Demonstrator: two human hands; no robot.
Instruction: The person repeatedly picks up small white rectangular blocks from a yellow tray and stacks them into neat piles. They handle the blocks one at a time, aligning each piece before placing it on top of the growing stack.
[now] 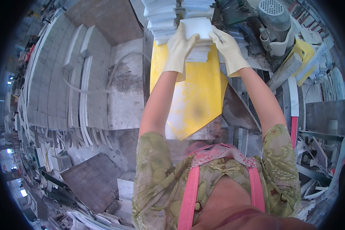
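Gloved hands [181, 44] holding white slab [197, 27], slab stacks [161, 21] beyond, grey motor [275, 19] right

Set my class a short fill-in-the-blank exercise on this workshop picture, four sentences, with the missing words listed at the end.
1. The gloved left hand and gloved right hand hold a square piece coloured ____.
2. The large sheet below the hands is mostly ____.
3. The machine part with a round perforated top is to the ____ of both hands.
4. The person's shoulder straps are ____.

Missing words: white; yellow; right; pink.
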